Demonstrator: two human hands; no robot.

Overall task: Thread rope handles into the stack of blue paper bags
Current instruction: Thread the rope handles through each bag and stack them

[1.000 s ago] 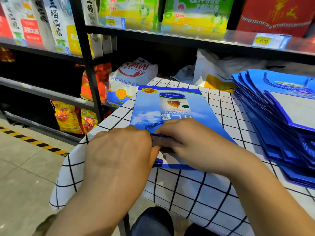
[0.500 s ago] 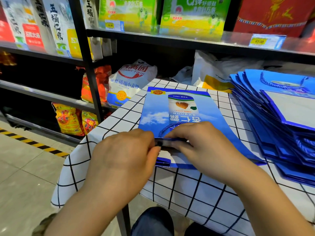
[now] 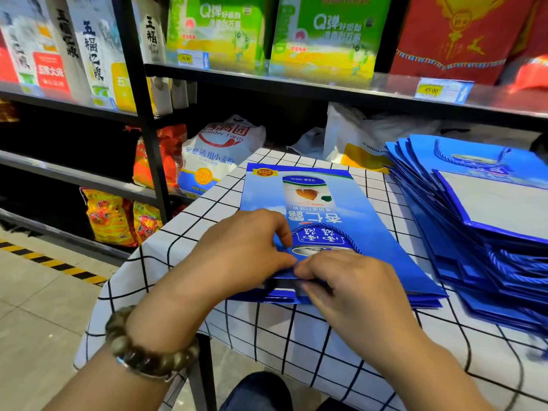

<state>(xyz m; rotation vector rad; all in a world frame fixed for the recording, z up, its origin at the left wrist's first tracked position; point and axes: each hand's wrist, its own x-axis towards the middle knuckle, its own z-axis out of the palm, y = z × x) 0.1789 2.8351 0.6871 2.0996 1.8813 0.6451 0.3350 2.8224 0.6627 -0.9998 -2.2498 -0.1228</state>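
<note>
The left hand [image 3: 237, 253] and the right hand [image 3: 350, 289] were bare, and so were both forearms down to the lower edge of the view. Around the left wrist ran a bracelet [image 3: 148, 351] of large, round, glossy beads in mottled brown and olive tones, strung close together in a single row. One small pale, silvery piece sat among the beads on the wrist's outer side. It may have been a metal spacer, though the blur made that hard to judge. Low in the view a knee [image 3: 255, 393] showed, covered in dark blue cloth, with a second dark patch of trouser just to its right.
</note>
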